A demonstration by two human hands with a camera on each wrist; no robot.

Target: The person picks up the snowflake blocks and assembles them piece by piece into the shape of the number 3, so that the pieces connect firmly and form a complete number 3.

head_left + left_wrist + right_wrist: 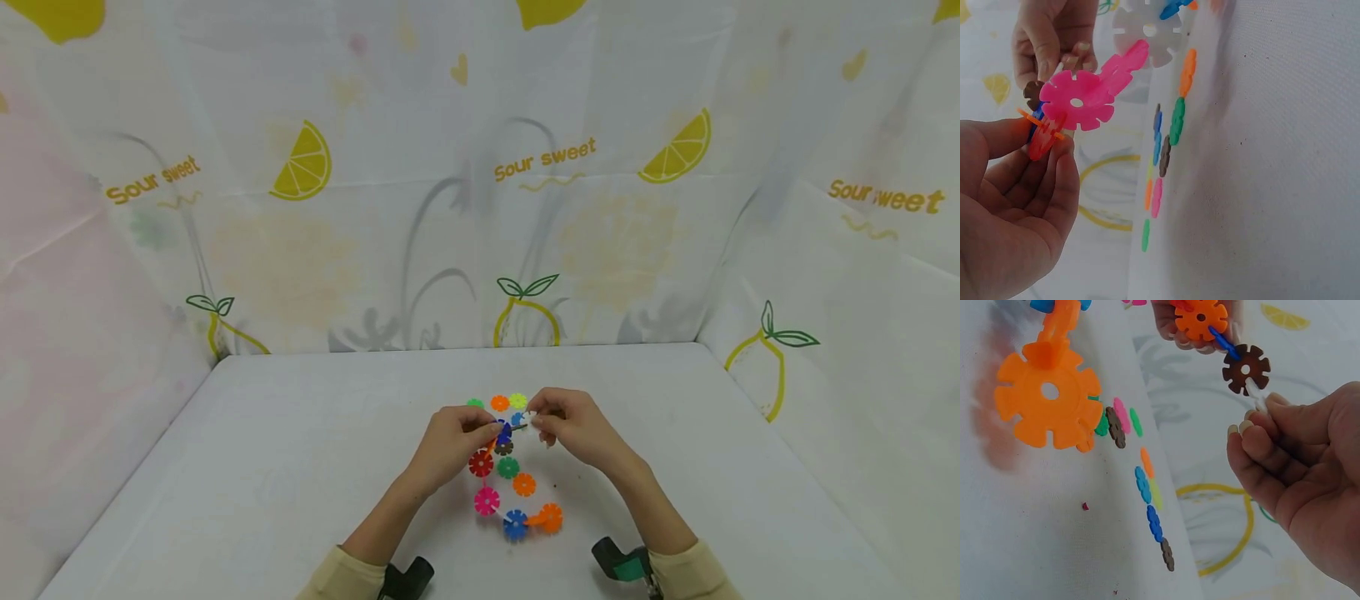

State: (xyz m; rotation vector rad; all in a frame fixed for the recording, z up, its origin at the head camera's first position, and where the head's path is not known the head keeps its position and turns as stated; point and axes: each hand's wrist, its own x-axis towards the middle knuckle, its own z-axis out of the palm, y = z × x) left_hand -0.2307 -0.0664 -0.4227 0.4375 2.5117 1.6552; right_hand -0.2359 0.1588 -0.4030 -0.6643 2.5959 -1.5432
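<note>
Notched plastic discs are joined edge to edge in a chain between and below the hands. My left hand (450,446) pinches the chain near its upper end, around the orange disc (1204,330) and the red disc (1041,142). From there a pink disc (1092,92), a white disc (1132,40), a blue disc (515,524) and an end orange disc (1022,403) trail toward the person. My right hand (581,425) pinches a white disc (1256,394) between thumb and fingers; it meets a brown disc (1256,361), which joins a blue disc (1222,341).
Loose discs lie flat on the white table (300,483), among them a green disc (508,467), an orange disc (524,485) and a yellow disc (518,401). Small dark specks dot the surface. A printed cloth wall (390,250) stands behind and at both sides.
</note>
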